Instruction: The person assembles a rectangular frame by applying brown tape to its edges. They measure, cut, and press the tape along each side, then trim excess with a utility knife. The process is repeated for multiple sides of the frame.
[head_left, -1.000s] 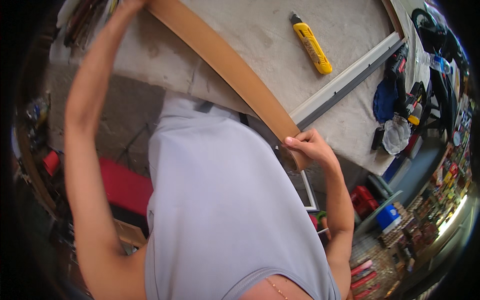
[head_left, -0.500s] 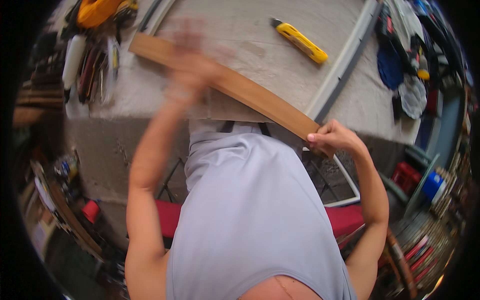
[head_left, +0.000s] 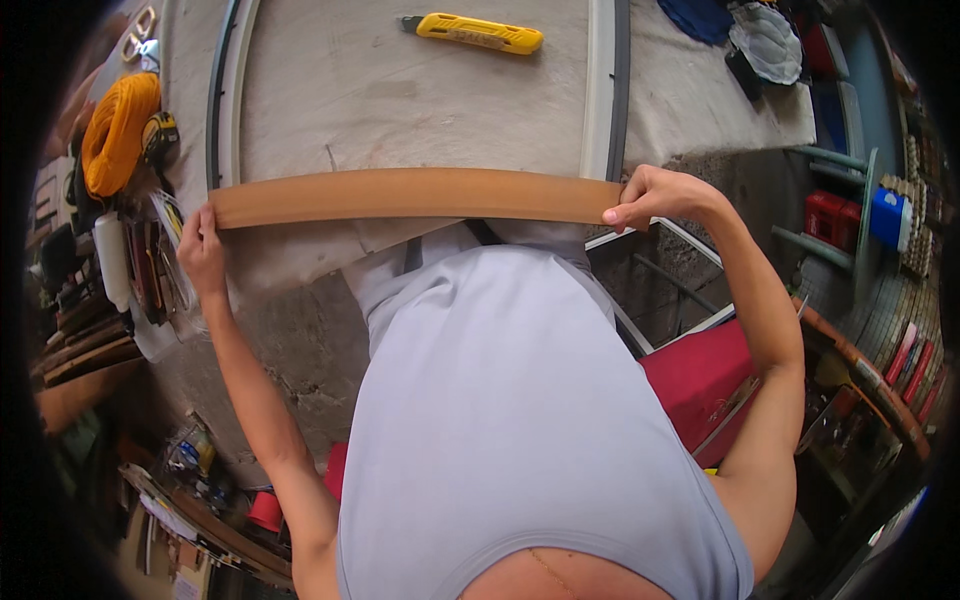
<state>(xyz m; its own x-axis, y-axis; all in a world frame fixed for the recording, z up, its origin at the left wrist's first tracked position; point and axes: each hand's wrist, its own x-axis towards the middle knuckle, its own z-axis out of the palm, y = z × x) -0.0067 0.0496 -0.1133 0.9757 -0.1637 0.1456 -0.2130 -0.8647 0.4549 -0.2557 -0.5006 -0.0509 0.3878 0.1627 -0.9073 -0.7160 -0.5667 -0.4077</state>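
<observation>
A long, flat wooden slat [head_left: 420,196], light brown, lies crosswise in front of me near the table's front edge. My left hand [head_left: 203,245] pinches its left end. The right end is gripped by my right hand [head_left: 660,196], thumb on top and fingers curled round behind. Beyond the slat, two pale frame bars with dark edging run away from me, the left bar [head_left: 232,100] and the right bar [head_left: 600,90]. The slat's ends come close to the near ends of both bars; whether they touch, I cannot tell. A yellow utility knife [head_left: 480,33] rests between the bars.
The cloth-covered table [head_left: 400,110] carries a coil of orange cord [head_left: 120,135], a tape measure [head_left: 160,135] and a white bottle [head_left: 112,260] at the left. A clear plastic bag [head_left: 765,45] lies at the far right. A red seat [head_left: 700,380] is beside me.
The slat has swung from a slant to nearly level across the frame bars. My left hand, blurred over the slat before, now holds its left end. My view has turned.
</observation>
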